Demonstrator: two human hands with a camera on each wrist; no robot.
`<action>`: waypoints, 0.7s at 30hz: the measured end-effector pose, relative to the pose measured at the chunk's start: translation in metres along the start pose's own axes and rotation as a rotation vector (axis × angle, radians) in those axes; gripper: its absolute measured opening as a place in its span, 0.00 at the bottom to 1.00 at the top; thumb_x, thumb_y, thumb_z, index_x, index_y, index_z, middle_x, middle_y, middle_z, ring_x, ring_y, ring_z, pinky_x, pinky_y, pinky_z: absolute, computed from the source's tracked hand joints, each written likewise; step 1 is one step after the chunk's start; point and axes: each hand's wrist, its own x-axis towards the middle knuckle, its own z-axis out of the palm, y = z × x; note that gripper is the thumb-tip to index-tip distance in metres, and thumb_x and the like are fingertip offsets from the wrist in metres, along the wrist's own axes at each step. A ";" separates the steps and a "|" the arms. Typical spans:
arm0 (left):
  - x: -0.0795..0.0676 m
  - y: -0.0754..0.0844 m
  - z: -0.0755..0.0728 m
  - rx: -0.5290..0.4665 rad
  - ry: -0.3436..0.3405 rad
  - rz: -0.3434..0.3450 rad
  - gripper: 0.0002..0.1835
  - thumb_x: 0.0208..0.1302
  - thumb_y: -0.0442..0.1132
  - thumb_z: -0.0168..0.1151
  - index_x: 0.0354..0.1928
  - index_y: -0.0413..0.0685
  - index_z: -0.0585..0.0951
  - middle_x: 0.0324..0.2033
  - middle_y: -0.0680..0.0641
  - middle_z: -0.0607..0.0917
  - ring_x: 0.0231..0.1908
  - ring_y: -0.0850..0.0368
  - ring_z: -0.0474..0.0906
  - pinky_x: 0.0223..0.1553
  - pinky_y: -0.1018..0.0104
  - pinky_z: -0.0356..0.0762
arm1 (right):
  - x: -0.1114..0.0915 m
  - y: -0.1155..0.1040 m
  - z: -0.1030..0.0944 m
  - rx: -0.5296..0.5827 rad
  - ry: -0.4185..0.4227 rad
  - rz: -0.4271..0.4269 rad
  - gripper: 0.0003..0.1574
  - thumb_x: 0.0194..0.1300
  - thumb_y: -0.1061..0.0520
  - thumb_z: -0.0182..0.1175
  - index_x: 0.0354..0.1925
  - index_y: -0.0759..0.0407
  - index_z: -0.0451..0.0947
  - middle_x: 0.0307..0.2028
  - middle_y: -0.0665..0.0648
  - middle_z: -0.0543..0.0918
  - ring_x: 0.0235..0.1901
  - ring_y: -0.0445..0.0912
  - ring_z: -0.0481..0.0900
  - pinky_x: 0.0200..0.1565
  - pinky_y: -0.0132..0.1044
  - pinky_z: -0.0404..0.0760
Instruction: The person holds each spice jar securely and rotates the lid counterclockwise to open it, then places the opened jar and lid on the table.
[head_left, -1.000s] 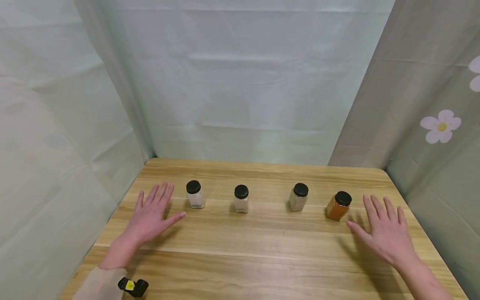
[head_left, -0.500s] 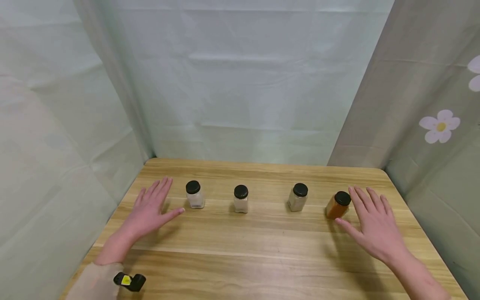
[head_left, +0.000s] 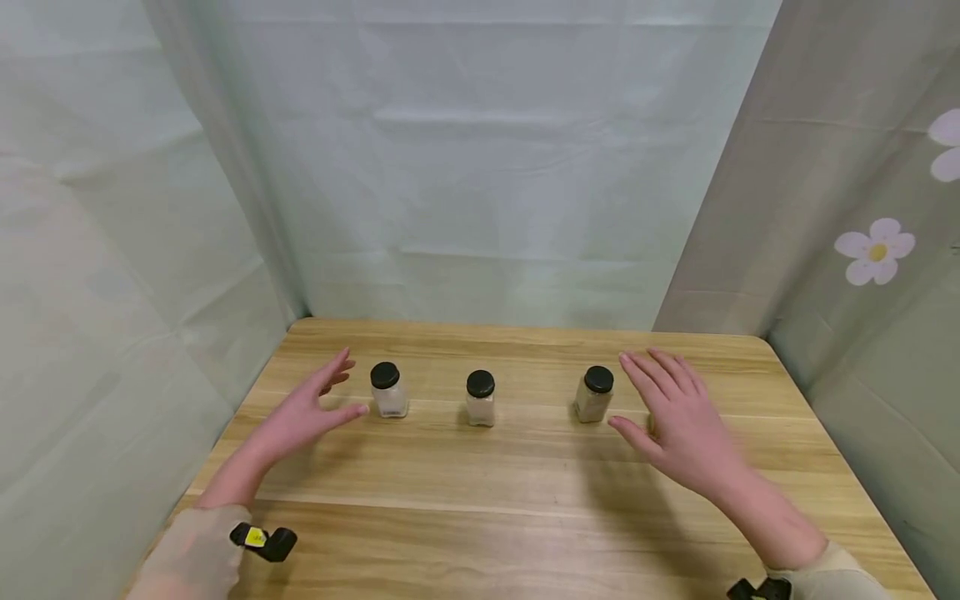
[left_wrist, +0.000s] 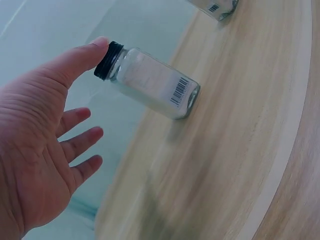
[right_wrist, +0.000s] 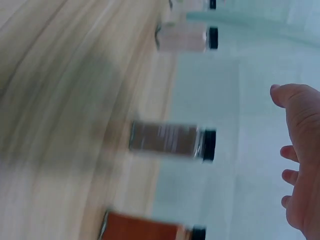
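Spread loosely, my left hand [head_left: 300, 417] hovers beside the leftmost spice jar [head_left: 391, 397], a square glass one with white contents, a barcode label and a black lid. In the left wrist view the thumb tip overlaps that jar's lid [left_wrist: 108, 61]. My right hand [head_left: 690, 429], fingers extended, is just right of a jar of greyish powder [head_left: 592, 402] and holds nothing. It hides most of a jar of orange-red spice [right_wrist: 140, 227], which shows in the right wrist view. Between the hands stands another white-filled jar [head_left: 481, 407]. All the jars are upright.
The jars stand in a row toward the back of a wooden table [head_left: 465, 533]. Pale cloth [head_left: 510, 167] hangs behind it and at both sides, with printed flowers [head_left: 876, 252] on the right. Each sleeve carries a black wrist device [head_left: 262, 540].
My right hand has moved left, passing in front of the orange-red jar toward the greyish one. My left hand has turned onto its side, thumb beside the leftmost jar. The jars have stayed put.
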 end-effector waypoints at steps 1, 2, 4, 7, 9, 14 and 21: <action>0.002 -0.001 0.001 -0.017 -0.002 0.001 0.56 0.66 0.57 0.70 0.83 0.58 0.43 0.77 0.40 0.60 0.73 0.33 0.58 0.66 0.30 0.59 | 0.005 -0.004 0.002 0.013 0.012 -0.024 0.50 0.69 0.36 0.63 0.78 0.56 0.60 0.71 0.60 0.70 0.73 0.62 0.59 0.73 0.61 0.51; 0.003 -0.003 0.002 -0.032 -0.002 0.002 0.55 0.66 0.57 0.70 0.83 0.57 0.44 0.77 0.41 0.61 0.72 0.33 0.59 0.66 0.31 0.59 | 0.010 -0.007 0.004 0.024 0.024 -0.049 0.49 0.71 0.36 0.62 0.78 0.57 0.61 0.70 0.60 0.71 0.72 0.62 0.60 0.72 0.61 0.51; 0.006 -0.007 0.005 -0.064 -0.002 0.000 0.54 0.66 0.56 0.70 0.83 0.55 0.46 0.76 0.41 0.63 0.72 0.35 0.61 0.67 0.33 0.59 | 0.020 -0.015 0.008 0.044 0.041 -0.097 0.46 0.74 0.34 0.57 0.77 0.58 0.63 0.69 0.61 0.72 0.71 0.63 0.62 0.72 0.61 0.53; 0.011 -0.011 0.009 -0.107 0.001 0.000 0.51 0.68 0.54 0.69 0.82 0.51 0.50 0.75 0.40 0.65 0.71 0.36 0.63 0.68 0.36 0.60 | 0.034 -0.029 0.013 0.068 0.052 -0.161 0.43 0.76 0.33 0.52 0.75 0.59 0.65 0.69 0.62 0.73 0.71 0.62 0.63 0.72 0.61 0.54; 0.013 -0.013 0.011 -0.135 0.004 0.000 0.48 0.68 0.53 0.69 0.81 0.49 0.53 0.74 0.38 0.66 0.71 0.36 0.64 0.68 0.36 0.60 | 0.043 -0.039 0.017 0.078 0.040 -0.190 0.43 0.76 0.35 0.54 0.75 0.59 0.65 0.70 0.61 0.72 0.72 0.61 0.62 0.72 0.60 0.54; 0.016 -0.013 0.017 -0.187 -0.002 -0.001 0.45 0.68 0.50 0.70 0.79 0.45 0.58 0.73 0.36 0.66 0.70 0.34 0.64 0.68 0.37 0.60 | 0.062 -0.062 0.024 0.097 0.002 -0.235 0.44 0.70 0.43 0.65 0.76 0.56 0.64 0.71 0.57 0.71 0.73 0.58 0.63 0.72 0.57 0.57; 0.022 -0.013 0.023 -0.214 -0.009 -0.002 0.45 0.66 0.50 0.72 0.79 0.45 0.60 0.74 0.36 0.65 0.70 0.33 0.64 0.69 0.37 0.60 | 0.089 -0.090 0.037 0.164 0.001 -0.296 0.41 0.70 0.47 0.66 0.74 0.55 0.67 0.69 0.55 0.73 0.70 0.54 0.68 0.69 0.53 0.65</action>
